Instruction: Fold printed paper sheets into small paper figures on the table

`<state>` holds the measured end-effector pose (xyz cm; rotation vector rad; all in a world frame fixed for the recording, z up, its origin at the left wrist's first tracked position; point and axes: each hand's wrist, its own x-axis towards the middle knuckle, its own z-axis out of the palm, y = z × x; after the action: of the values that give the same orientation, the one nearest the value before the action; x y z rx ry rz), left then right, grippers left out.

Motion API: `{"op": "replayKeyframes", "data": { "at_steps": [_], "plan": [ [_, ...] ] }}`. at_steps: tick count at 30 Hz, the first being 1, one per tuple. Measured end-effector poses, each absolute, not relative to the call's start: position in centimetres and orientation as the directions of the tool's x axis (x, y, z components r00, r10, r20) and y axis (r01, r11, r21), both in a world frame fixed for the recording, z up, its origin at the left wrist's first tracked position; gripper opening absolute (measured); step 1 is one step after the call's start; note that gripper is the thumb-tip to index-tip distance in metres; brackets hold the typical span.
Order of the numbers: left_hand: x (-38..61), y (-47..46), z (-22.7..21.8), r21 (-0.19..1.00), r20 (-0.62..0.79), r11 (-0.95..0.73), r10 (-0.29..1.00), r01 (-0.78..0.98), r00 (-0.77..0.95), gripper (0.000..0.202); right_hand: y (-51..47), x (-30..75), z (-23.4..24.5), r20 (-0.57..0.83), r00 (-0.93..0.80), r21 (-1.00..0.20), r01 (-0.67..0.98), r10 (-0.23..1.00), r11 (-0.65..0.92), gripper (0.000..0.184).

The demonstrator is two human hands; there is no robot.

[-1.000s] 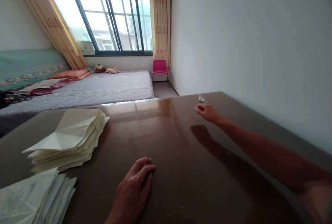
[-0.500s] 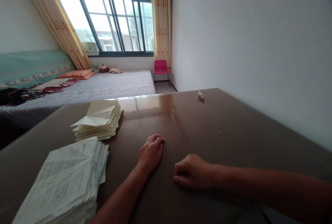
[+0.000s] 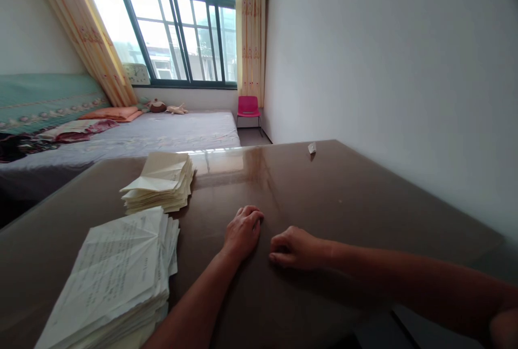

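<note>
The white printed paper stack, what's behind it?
Behind the white stack sits the cream paper stack, with the bed beyond the table. Anything low, close behind the white stack, is covered.

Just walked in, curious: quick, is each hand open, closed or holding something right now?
Left hand: loosely curled on the table, no object visible; open or closed, cannot tell.
Right hand: closed in a loose fist, inside hidden.

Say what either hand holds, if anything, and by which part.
Nothing visible: the left hand rests on the table; the right hand curls into a loose fist.
</note>
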<state>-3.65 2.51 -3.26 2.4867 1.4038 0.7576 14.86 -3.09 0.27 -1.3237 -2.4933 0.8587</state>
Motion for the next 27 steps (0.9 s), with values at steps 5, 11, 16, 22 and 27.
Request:
{"op": "replayKeyframes", "data": {
  "at_steps": [5,11,16,22,27],
  "plan": [
    [-3.8,2.3,-3.0,0.398,0.318,-0.534,0.843,0.746,0.434,0.023,0.3,17.0,-0.1,-0.007,-0.538,-0.627,0.659,0.843,0.416,0.025],
    [-3.9,2.4,-3.0,0.395,0.289,-0.525,0.85,0.754,0.441,0.025,11.4,26.9,-0.2,0.142,0.067,-0.516,0.857,0.988,0.016,0.024],
    [-4.0,3.1,-3.2,0.393,0.254,-0.491,0.87,0.777,0.422,0.025,20.3,34.9,0.1,0.234,0.353,-0.452,0.864,0.906,-0.221,0.037],
    [-4.5,3.3,-3.8,0.386,0.235,-0.459,0.888,0.8,0.396,0.023,28.4,36.4,-1.3,0.231,0.521,-0.405,0.82,0.822,-0.405,0.053],
    [-4.6,3.4,-4.0,0.383,0.255,-0.45,0.891,0.807,0.376,0.021,30.7,36.3,-1.9,0.24,0.542,-0.383,0.815,0.805,-0.435,0.038]
  ]
}}
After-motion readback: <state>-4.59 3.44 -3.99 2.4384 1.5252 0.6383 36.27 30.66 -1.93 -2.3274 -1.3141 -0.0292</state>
